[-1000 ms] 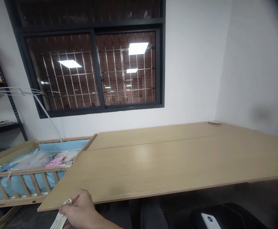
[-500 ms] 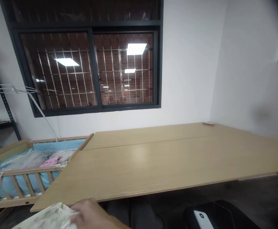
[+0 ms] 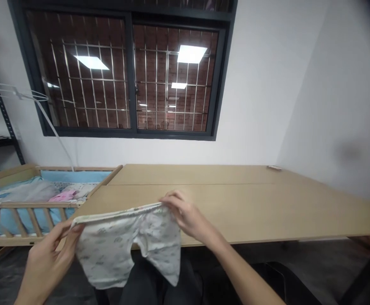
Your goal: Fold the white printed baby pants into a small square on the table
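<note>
A small pair of white patterned baby shorts (image 3: 108, 250) hangs stretched between my two hands, its waistband at the top and its two legs below. My left hand (image 3: 49, 256) pinches the left end of the waistband between thumb and fingers. At the other end, my right hand (image 3: 185, 214) grips the waistband's right corner. The shorts hang in front of the near edge of the wooden table (image 3: 229, 212), above my dark-clothed legs (image 3: 159, 279).
To the left stands a wooden crib (image 3: 22, 207) with blue bedding and a pink cloth (image 3: 63, 195) inside. A small flat object (image 3: 274, 168) lies at the table's far right corner. A dark chair (image 3: 267, 275) is at the lower right, below a barred window (image 3: 134, 76) and white wall.
The bundled cloth at the lower left is now raised and spread out as shorts between both hands. My left hand has come into view. The camera view has tilted and shifted.
</note>
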Demonstrator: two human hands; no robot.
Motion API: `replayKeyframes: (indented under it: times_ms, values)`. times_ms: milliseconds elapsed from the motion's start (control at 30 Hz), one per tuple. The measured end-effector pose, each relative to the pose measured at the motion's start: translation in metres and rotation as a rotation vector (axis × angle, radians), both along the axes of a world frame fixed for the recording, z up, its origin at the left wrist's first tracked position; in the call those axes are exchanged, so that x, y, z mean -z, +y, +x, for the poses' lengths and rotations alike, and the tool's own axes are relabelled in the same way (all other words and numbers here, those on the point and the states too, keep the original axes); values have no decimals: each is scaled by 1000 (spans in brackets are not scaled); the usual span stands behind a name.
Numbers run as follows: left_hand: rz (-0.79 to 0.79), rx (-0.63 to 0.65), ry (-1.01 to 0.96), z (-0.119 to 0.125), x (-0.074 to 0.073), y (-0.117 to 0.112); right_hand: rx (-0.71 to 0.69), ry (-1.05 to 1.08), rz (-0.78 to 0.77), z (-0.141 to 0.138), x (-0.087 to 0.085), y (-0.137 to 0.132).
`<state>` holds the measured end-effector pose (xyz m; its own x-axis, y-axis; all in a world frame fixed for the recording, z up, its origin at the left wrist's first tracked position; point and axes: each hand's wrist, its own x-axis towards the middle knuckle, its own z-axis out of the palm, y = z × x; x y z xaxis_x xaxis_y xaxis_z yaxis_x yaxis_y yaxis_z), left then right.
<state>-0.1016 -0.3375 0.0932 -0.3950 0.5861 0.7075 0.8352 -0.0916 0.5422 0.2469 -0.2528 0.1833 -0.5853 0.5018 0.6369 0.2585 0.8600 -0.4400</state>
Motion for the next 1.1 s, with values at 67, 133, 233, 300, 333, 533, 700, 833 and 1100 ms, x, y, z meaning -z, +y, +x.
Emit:
replayKeyframes:
  times_ms: [67, 133, 233, 300, 333, 533, 700, 833, 1100]
  values:
    - [36, 126, 6, 14, -30, 15, 37, -11, 91, 14, -17, 5]
    - [75, 252, 46, 25, -57, 36, 94, -20, 177, 23, -31, 17]
    - [86, 373, 108, 37, -80, 83, 239, -13, 229, 32, -42, 49]
    - [30, 369, 109, 43, -81, 123, 354, 2, 194, 36, -41, 80]
    - [-30, 367, 104, 46, -77, 145, 402, 1, 155, 38, -38, 98]
    - [-404, 364, 181, 66, -23, 252, 552, -194, -138, 35, 18, 207]
    - [-593, 242, 244, 82, 30, 313, 620, -290, -264, 25, 88, 270]
    - [-691, 142, 284, 89, 59, 348, 682, -347, -290, 21, 129, 305]
    - [-799, 81, 325, 102, 64, 376, 732, -435, -325, 19, 160, 354]
